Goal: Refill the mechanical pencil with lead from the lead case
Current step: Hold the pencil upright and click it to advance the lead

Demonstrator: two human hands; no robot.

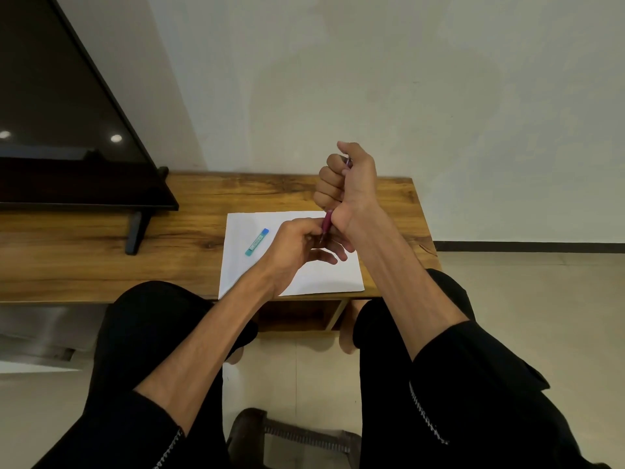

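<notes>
Two hands are busy with one pencil, and the refill looks to be somewhere in its middle, though how much is done cannot be read for sure. Taking the white sheet of paper [236,265] on the wooden table [101,245] as the landmark: well to its left stands a dark television [50,96] on its foot. On the sheet's left half lies the teal lead case [257,242] with its blue cap on, untouched by either hand. Over the sheet's middle, the left hand [297,245] pinches thumb and forefinger at the lower tip of the mechanical pencil [326,225], its other fingers loosely spread; whether a lead is between them is too small to tell. Above the sheet's right half, the right hand [348,184] is wrapped in a fist round the maroon barrel, holding it nearly upright, tip down. Judging by the closed case, lead has likely been taken out; seating it, or testing it, seems to remain.
</notes>
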